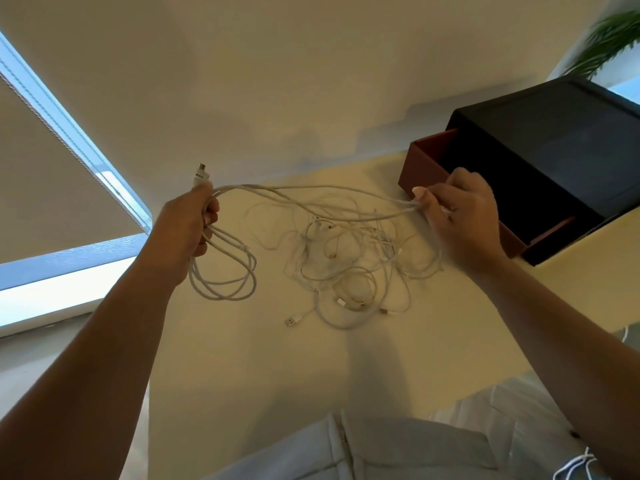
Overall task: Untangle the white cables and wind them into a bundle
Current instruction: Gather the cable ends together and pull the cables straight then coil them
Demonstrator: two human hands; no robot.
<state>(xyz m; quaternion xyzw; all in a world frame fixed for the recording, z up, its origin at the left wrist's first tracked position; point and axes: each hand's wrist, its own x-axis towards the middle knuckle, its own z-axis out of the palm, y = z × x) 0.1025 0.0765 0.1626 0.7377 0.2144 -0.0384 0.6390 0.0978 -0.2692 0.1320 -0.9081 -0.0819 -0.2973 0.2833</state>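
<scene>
My left hand grips several loops of a thick white cable that hang below the fist; its white plug sticks up above my thumb. From that fist the cable strands run right, raised above the table, to my right hand, which pinches them between thumb and fingers. Under the stretched strands a tangle of thinner white cables lies on the cream table, with a USB plug at its near left edge.
A dark box with an open reddish-brown drawer stands at the table's back right, just behind my right hand. A window with a blind is on the left. A green plant shows top right. My light trousers fill the bottom.
</scene>
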